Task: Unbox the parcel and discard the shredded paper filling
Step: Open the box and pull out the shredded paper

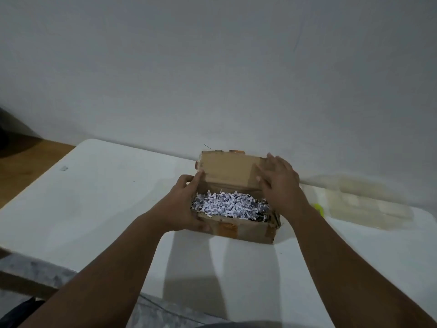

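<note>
A brown cardboard box (246, 229) with orange tape patches sits on the white table (99, 204) near the wall. Its lid flap (229, 171) stands raised at the back. White and blue shredded paper (227, 205) fills the box to the rim. My left hand (183, 204) grips the box's left end, thumb on the front wall and fingers up at the flap's left edge. My right hand (280, 183) lies flat with fingers spread against the flap's right part, pressing it back.
A clear plastic bag or wrap (361, 202) lies on the table to the right, with a small yellow-green object (318, 208) beside my right forearm. The wall rises right behind the box. Wooden floor (26, 162) shows at the left past the table's edge.
</note>
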